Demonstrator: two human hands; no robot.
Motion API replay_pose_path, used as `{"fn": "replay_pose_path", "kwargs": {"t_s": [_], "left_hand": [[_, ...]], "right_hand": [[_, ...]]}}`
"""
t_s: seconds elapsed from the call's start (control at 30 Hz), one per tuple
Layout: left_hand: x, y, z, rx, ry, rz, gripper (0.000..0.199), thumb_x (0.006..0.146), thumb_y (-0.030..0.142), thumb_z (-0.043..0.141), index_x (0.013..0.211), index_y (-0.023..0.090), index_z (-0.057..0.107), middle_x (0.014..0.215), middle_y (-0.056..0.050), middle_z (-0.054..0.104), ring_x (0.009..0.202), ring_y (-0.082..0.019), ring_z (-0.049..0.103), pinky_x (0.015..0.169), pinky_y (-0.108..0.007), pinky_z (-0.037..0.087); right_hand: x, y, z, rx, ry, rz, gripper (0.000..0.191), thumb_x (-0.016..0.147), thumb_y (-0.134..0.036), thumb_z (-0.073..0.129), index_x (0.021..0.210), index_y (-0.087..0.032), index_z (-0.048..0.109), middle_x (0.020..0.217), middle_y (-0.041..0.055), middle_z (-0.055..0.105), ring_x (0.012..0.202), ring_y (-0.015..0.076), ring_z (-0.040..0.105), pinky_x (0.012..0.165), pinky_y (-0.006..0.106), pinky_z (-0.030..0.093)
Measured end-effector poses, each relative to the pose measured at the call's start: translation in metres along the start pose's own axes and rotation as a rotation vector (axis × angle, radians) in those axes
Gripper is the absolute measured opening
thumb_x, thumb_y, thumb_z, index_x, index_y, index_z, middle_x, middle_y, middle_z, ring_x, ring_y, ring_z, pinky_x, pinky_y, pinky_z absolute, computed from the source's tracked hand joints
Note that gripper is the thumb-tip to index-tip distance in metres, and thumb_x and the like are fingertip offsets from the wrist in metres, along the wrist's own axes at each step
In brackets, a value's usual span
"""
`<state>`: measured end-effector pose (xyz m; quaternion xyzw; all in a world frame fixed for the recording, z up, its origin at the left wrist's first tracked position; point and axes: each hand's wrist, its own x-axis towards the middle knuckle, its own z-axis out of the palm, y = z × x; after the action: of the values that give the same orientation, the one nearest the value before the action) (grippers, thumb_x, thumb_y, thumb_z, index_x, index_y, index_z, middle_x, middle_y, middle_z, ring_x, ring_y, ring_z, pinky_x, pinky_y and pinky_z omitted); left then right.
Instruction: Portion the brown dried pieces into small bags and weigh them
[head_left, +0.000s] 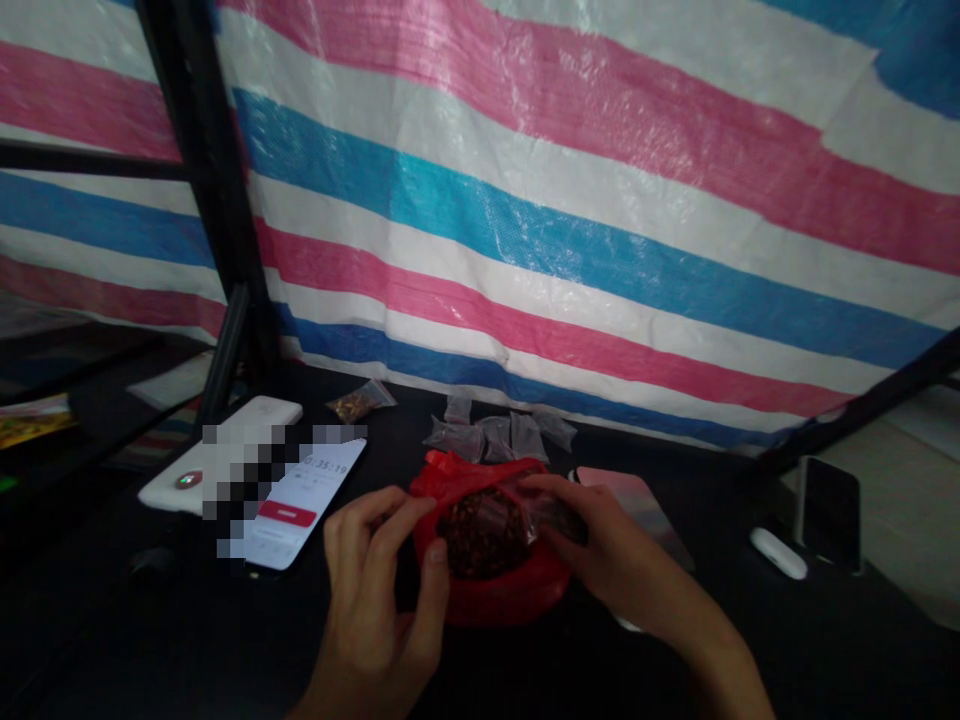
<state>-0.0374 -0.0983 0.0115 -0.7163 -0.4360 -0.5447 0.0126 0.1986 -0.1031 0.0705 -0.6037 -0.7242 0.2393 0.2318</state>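
A red plastic bag [499,598] sits open on the black table, with small dark brown and reddish dried pieces [480,545] inside. My left hand [379,585] is at its left rim, thumb and curled fingers gripping the edge. Over the right side of the opening, my right hand [600,540] pinches a small clear zip bag [541,515]; the fingers partly hide it, so how full it is cannot be made out. Behind the red bag lie several small clear zip bags [495,438]. A filled zip bag [360,402] with brown bits rests farther left.
To the left are a phone with a lit screen [300,510] and a white device [255,420], partly blurred out. A pinkish flat item [630,505] lies beside my right hand. Farther right are a white oval case [778,553] and a dark phone [829,515]. Striped sheeting [525,240] hangs behind.
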Motion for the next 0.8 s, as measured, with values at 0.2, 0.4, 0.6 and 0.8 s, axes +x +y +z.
{"fn": "replay_pose_path", "kwargs": {"t_s": [0.2, 0.4, 0.6, 0.8], "left_hand": [[-0.002, -0.003, 0.002, 0.007, 0.009, 0.006, 0.030, 0.093, 0.014, 0.053, 0.121, 0.021, 0.053, 0.111, -0.010, 0.055, 0.103, -0.026, 0.055, 0.085, -0.041, 0.045], [0.000, -0.003, 0.004, -0.004, 0.026, 0.034, 0.028, 0.093, 0.015, 0.054, 0.121, 0.020, 0.053, 0.109, -0.010, 0.055, 0.100, -0.027, 0.055, 0.084, -0.043, 0.043], [0.000, -0.003, 0.006, -0.012, 0.029, 0.069, 0.029, 0.093, 0.013, 0.055, 0.120, 0.019, 0.052, 0.108, -0.010, 0.056, 0.098, -0.027, 0.056, 0.083, -0.043, 0.043], [0.000, 0.000, 0.007, 0.000, 0.022, 0.060, 0.028, 0.093, 0.015, 0.055, 0.120, 0.021, 0.053, 0.107, -0.010, 0.056, 0.098, -0.027, 0.056, 0.083, -0.043, 0.044]], "right_hand": [[-0.013, 0.015, -0.027, 0.104, 0.133, 0.048, 0.038, 0.090, -0.039, 0.063, 0.127, -0.031, 0.065, 0.127, 0.0038, 0.071, 0.116, 0.0257, 0.066, 0.107, 0.043, 0.050], [-0.029, 0.043, -0.059, 0.122, 0.252, 0.178, 0.042, 0.091, -0.044, 0.061, 0.129, -0.025, 0.062, 0.127, 0.0091, 0.071, 0.114, 0.0275, 0.069, 0.103, 0.046, 0.053], [-0.037, 0.082, -0.058, -0.110, 0.310, 0.192, 0.053, 0.082, -0.037, 0.065, 0.134, -0.025, 0.060, 0.141, 0.0102, 0.062, 0.131, 0.0312, 0.056, 0.114, 0.055, 0.039], [-0.047, 0.087, -0.069, -0.150, 0.398, 0.184, 0.054, 0.085, -0.043, 0.062, 0.138, -0.030, 0.057, 0.145, 0.0077, 0.058, 0.136, 0.0312, 0.051, 0.117, 0.055, 0.035]]}}
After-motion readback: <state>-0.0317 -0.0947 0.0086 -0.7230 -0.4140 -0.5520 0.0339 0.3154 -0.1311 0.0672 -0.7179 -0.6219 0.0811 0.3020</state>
